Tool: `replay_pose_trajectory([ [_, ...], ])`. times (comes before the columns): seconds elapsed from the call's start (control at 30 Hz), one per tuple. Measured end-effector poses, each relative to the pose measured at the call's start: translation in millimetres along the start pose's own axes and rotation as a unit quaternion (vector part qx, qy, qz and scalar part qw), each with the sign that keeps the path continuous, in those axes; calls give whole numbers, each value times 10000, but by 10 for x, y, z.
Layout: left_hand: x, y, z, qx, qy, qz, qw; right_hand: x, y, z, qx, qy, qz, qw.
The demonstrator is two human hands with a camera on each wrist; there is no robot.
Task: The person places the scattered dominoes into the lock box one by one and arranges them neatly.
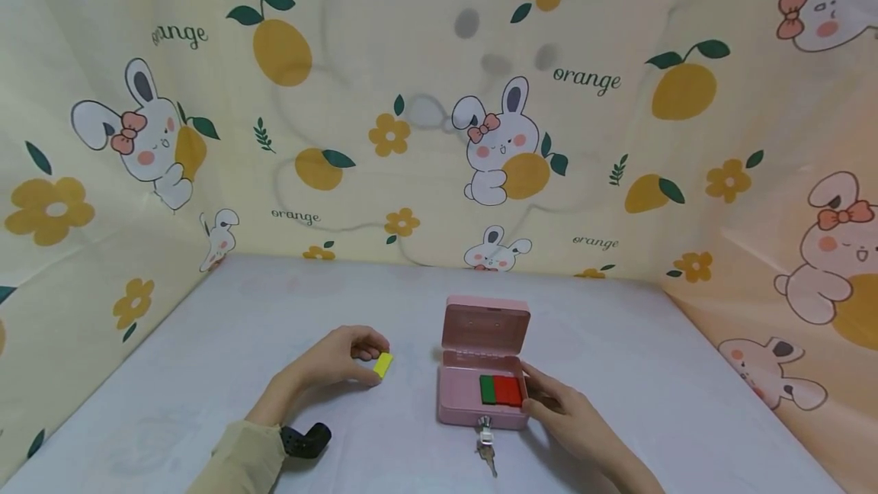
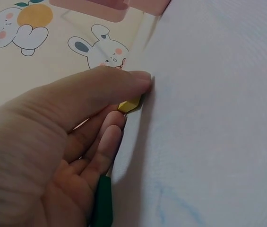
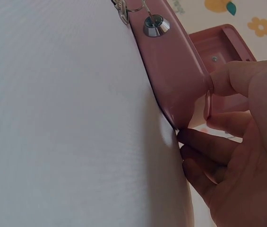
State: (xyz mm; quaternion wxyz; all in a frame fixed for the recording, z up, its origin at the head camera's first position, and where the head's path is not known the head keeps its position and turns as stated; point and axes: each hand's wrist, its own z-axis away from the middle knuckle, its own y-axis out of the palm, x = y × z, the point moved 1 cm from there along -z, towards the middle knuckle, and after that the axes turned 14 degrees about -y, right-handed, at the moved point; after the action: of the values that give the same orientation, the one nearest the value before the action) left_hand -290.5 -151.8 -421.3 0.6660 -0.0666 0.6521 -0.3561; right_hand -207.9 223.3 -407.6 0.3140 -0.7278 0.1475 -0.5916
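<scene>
My left hand (image 1: pixel 336 359) pinches a small yellow block (image 1: pixel 382 365) between thumb and fingers, at table level left of the box. In the left wrist view a green block (image 2: pixel 103 201) shows at the edge of that palm; whether the hand holds it cannot be told. A pink metal cash box (image 1: pixel 456 412) stands with its lid (image 1: pixel 483 328) raised. Inside, toward the right, lie a green block (image 1: pixel 487 389) and red blocks (image 1: pixel 507 391) side by side. My right hand (image 1: pixel 564 412) grips the box's right side, thumb at the rim in the right wrist view.
Keys (image 1: pixel 487 454) hang from the lock (image 3: pixel 156 25) on the box's front. A black wrist device (image 1: pixel 305 441) is on the left wrist. The white tabletop (image 1: pixel 384 448) is bounded by a patterned cloth (image 1: pixel 425 227) at the back and sides.
</scene>
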Motion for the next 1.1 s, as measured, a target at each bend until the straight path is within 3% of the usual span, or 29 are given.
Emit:
replay_pose_trajectory([
  [0.63,1,13,-9,-82,-25,0,10000,49,-1,23,-42,-47,34,10000],
  [1.1,-141,52,2,-287,336,-40,9990,20,5,5,-29,-49,-9,10000],
])
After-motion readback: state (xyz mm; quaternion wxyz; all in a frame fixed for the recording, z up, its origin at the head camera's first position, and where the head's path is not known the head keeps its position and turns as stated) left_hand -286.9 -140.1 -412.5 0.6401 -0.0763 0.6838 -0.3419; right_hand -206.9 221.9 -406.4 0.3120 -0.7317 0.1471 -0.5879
